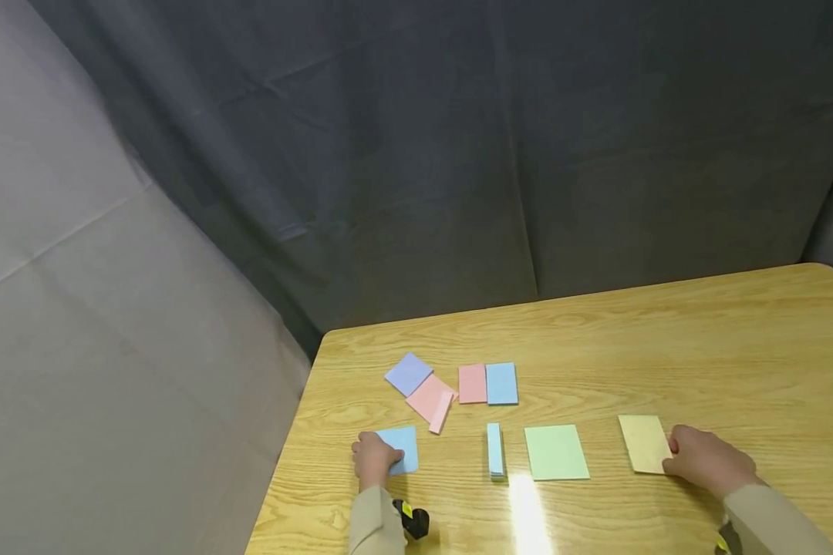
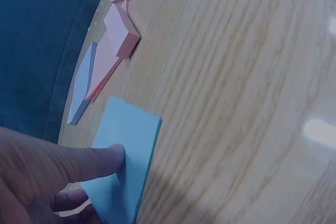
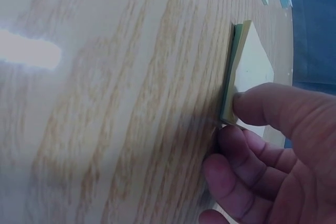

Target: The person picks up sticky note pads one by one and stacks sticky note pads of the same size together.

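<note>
On the left, my left hand (image 1: 373, 460) holds a blue sticky note pad (image 2: 131, 135) at its near left edge. The thumb lies across the pad's top face, and the other fingers curl at its side. My right hand (image 1: 708, 459) pinches the near right corner of a pale yellow sticky note pad (image 1: 642, 442). In the right wrist view its thumb presses the top while the fingers bend in at the edge. A dark green layer (image 3: 229, 77) shows along the underside of the yellow pad.
Between the hands lie a light green square pad (image 1: 557, 452) and a narrow light blue stack (image 1: 495, 451). Farther back sit a purple pad (image 1: 409, 374), a pink pad (image 1: 426, 397) with a narrow pink strip (image 1: 440, 412) on it, another pink pad (image 1: 472, 384) and a blue pad (image 1: 502, 384).
</note>
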Motion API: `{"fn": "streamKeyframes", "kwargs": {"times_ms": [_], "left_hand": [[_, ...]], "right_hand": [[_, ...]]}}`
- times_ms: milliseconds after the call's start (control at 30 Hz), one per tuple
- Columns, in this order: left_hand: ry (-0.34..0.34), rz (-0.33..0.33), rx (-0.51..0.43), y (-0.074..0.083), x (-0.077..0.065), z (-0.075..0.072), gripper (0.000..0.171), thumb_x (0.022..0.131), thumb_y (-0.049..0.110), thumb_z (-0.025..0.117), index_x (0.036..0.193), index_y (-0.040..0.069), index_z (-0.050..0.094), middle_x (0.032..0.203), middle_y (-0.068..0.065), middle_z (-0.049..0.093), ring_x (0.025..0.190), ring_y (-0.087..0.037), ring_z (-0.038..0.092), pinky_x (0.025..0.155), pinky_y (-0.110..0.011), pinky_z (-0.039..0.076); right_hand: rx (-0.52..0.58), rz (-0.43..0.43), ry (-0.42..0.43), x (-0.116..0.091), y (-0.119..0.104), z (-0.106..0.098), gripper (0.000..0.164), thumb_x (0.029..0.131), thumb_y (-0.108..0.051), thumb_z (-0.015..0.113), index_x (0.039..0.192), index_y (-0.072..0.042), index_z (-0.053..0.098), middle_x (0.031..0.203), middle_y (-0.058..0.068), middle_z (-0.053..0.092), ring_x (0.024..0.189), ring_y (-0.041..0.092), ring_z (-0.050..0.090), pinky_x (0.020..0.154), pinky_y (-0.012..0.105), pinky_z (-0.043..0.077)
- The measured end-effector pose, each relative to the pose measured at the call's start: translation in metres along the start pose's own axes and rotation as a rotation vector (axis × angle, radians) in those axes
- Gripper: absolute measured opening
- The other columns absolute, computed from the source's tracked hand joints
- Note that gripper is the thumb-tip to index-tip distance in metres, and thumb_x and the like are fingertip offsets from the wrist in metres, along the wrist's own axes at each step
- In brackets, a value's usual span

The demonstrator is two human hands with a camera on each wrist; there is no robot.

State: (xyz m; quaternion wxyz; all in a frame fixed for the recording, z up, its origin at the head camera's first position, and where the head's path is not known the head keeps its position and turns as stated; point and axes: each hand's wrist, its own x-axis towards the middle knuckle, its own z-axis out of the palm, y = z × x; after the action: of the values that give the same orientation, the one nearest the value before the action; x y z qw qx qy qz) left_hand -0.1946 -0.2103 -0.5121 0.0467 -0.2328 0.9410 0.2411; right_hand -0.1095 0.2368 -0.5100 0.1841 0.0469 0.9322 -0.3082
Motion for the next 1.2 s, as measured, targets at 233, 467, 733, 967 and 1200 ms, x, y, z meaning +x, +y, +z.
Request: {"fn": "streamKeyframes", "kwargs": {"times_ms": [233,467,733,967,1200], "left_hand": [[-0.007,0.036,0.016,-0.003,0.002,0.001,0.046,0.074,0.013,0.074,0.099,-0.015,0.048,0.074,-0.017,0.055,0.068,-0.031,0.057,0.060,-0.043,0.047],[-0.015,0.067,-0.064,-0.028,0.032,0.024,0.014,0.079,0.004,0.050,0.085,-0.007,0.056,0.078,-0.016,0.057,0.073,-0.030,0.055,0.065,-0.046,0.044],[-0.140,0.132,-0.411,-0.055,0.058,0.043,0.033,0.071,-0.010,0.036,0.060,0.014,0.016,0.054,0.001,0.010,0.044,-0.016,0.010,0.041,-0.032,0.013],[-0.267,0.109,-0.537,-0.010,-0.004,-0.023,0.036,0.076,-0.011,0.035,0.060,0.016,0.018,0.047,0.011,0.013,0.041,-0.005,0.016,0.040,-0.020,0.019],[-0.335,0.076,-0.640,-0.010,0.004,-0.022,0.028,0.076,-0.006,0.041,0.058,0.014,0.033,0.042,0.010,0.023,0.039,-0.005,0.025,0.041,-0.019,0.024]], "right_hand": [[-0.006,-0.002,0.005,0.000,0.000,0.000,0.019,0.074,-0.015,0.056,0.073,-0.010,0.038,0.063,0.001,0.035,0.058,0.016,0.034,0.055,0.035,0.024],[-0.014,-0.005,0.008,0.001,0.000,-0.001,0.020,0.073,-0.015,0.057,0.071,-0.010,0.037,0.063,0.001,0.035,0.057,0.016,0.033,0.055,0.034,0.023],[-0.009,-0.013,0.015,0.000,0.000,-0.001,0.021,0.072,-0.014,0.056,0.070,-0.010,0.036,0.062,0.001,0.033,0.057,0.016,0.032,0.054,0.033,0.022],[-0.006,-0.008,0.009,0.001,0.000,0.000,0.019,0.073,-0.015,0.056,0.073,-0.010,0.038,0.063,0.001,0.035,0.058,0.016,0.034,0.055,0.035,0.024],[-0.009,0.002,0.005,0.001,0.001,0.001,0.019,0.073,-0.016,0.056,0.074,-0.010,0.038,0.064,0.001,0.035,0.058,0.017,0.034,0.056,0.035,0.025]]}}
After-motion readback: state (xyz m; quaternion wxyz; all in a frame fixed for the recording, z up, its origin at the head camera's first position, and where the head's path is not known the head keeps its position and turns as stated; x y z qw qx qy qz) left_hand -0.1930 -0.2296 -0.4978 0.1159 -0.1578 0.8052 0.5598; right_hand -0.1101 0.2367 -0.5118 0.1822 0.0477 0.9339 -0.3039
